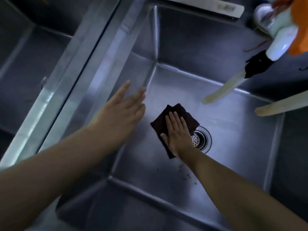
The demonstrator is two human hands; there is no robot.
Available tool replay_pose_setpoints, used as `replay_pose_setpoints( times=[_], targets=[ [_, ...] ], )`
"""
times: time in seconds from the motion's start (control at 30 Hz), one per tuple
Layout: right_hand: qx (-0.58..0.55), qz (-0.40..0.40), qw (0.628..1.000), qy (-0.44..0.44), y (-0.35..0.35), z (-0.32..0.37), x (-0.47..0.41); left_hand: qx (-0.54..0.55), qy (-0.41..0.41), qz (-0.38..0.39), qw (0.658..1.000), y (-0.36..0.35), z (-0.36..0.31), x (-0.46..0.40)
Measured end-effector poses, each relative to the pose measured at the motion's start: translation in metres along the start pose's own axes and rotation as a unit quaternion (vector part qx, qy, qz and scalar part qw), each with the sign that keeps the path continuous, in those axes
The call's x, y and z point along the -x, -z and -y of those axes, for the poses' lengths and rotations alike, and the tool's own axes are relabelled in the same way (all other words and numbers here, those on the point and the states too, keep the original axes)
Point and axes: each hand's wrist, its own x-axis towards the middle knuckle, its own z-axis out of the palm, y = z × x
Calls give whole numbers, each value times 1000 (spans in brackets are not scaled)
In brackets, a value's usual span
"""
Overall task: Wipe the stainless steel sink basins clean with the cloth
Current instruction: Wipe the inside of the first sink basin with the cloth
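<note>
**Head view: flat palm on the cloth, beside the drain**

The right hand (177, 130) lies flat on the dark cloth (168, 119), fingers straight and together, thumb spread onto the cloth's near-left edge; it presses the cloth down rather than clutching it. The cloth is folded and rests on the floor of the right sink basin (233, 124), its corners showing beyond the fingertips and below the heel of the hand.

Just right of that hand, touching the cloth's edge, sits the round drain strainer (200, 139), partly covered by the wrist side of the palm. Toward the person from the wrist, a few small crumbs (185, 174) dot the basin floor.

Left of the pressing hand, the left hand (126, 105) is spread, fingers straight, holding nothing, by the basin's left wall; whether it touches the steel I cannot tell. Beyond it runs the divider ridge (80, 64), then the left basin (25, 67).

Up and right of the cloth, a white tap (280, 42) with a pale hose (223, 90) hangs over the basin.
</note>
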Motion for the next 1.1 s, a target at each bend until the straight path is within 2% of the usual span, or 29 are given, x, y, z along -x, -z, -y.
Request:
replay_pose_setpoints(
  times=[0.1, 0.23, 0.33, 0.5, 0.73, 0.9, 1.0, 1.1],
  targets=[
    [25, 0, 1000, -18, 13, -9, -43, 57, 45, -60, 996, -8, 32, 5],
    [31, -27, 995, -89, 27, -15, -104, 123, 40, -70, 989, -14, 38, 3],
    [8, -52, 990, -130, 37, -10, -150, 132, 33, -75, 988, -17, 39, 4],
    [-28, -82, 986, -144, 40, 21, -192, 142, 34, -81, 986, -19, 39, 3],
    [-89, -80, 987, -106, 17, 67, -141, 140, 42, -68, 987, -11, 38, 3],
    [-145, -69, 987, -30, -12, 113, -65, 128, 38, -56, 990, -9, 37, 3],
    [-122, -36, 991, 28, -26, 128, -31, 117, 41, -59, 990, -10, 37, 3],
    [-79, -8, 995, 62, -26, 120, -33, 106, 40, -60, 992, -11, 37, 4]
  ],
)
